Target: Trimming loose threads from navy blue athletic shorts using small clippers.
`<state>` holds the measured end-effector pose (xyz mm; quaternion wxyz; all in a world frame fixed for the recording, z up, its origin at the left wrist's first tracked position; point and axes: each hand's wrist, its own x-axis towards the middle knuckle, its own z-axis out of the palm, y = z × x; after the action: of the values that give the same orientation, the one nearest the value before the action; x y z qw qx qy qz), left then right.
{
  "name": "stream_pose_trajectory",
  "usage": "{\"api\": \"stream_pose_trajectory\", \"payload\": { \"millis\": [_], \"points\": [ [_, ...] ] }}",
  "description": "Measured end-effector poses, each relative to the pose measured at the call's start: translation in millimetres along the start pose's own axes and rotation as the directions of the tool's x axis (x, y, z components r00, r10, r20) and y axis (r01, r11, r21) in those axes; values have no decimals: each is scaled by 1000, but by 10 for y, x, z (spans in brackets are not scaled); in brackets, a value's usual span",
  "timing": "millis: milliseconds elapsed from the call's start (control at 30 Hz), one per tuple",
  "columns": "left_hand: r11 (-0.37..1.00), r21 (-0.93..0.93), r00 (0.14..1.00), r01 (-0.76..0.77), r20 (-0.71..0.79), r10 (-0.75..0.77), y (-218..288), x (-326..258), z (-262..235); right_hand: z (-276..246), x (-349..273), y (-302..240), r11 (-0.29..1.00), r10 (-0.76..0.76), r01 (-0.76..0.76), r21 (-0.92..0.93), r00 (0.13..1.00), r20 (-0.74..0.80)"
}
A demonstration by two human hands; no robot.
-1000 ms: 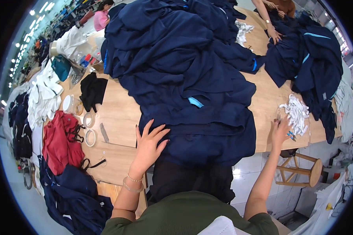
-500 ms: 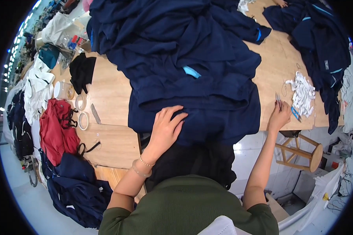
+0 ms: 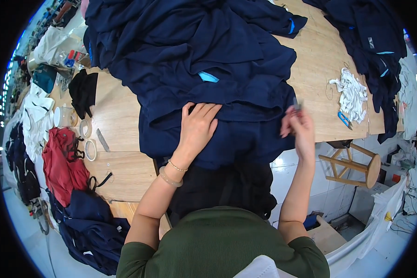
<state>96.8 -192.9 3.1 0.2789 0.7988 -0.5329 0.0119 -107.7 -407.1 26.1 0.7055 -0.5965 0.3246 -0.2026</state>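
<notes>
We see the right hand (image 3: 299, 125) closed around a small grey-tipped tool (image 3: 297, 105), blurred, at the right border of the navy garment (image 3: 250, 132); whether it touches the cloth we cannot tell. The left hand (image 3: 198, 127) lies palm down on the same garment, fingertips at the edge of a fold; they are partly lost there, so we cannot tell whether they pinch. The garment lies at the worktop's (image 3: 118, 116) near edge and drapes over it, backed by a heaped navy pile (image 3: 171, 41) with a light blue patch (image 3: 208, 77). Toward the right edge we record white scraps (image 3: 353, 95), blue-handled snips (image 3: 344, 120) just beside them, and more dark cloth (image 3: 370, 51). A wooden stool (image 3: 373, 170) stands beyond the near edge. Toward the left edge we list a red cloth (image 3: 65, 162), two pale rings (image 3: 96, 150), a grey strip (image 3: 103, 140), a clear jar (image 3: 66, 116) and a black cloth (image 3: 84, 92).
</notes>
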Motion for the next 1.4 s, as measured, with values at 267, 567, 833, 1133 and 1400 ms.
{"api": "stream_pose_trajectory", "payload": {
  "millis": [267, 567, 833, 1133, 1400],
  "points": [
    [590, -598, 821, 543, 525, -224, -206, 186, -571, 582, 712, -91, 994, -83, 66, 92, 978, 194],
    [507, -579, 729, 638, 667, -155, -261, 302, -427, 769, 954, 15, 985, -168, 153, 82, 960, 226],
    [525, -546, 721, 653, 659, -213, -123, 591, -488, 851, 693, -290, 958, -266, 279, -69, 951, 155],
    [-215, -951, 938, 224, 270, -217, 350, 599, -938, 1015, 265, -223, 967, -256, 243, 84, 932, 256],
    [54, -958, 949, 281, 269, -166, 383, 486, -1016, 947, 633, -339, 945, -304, 317, -84, 942, 141]
  ]
}}
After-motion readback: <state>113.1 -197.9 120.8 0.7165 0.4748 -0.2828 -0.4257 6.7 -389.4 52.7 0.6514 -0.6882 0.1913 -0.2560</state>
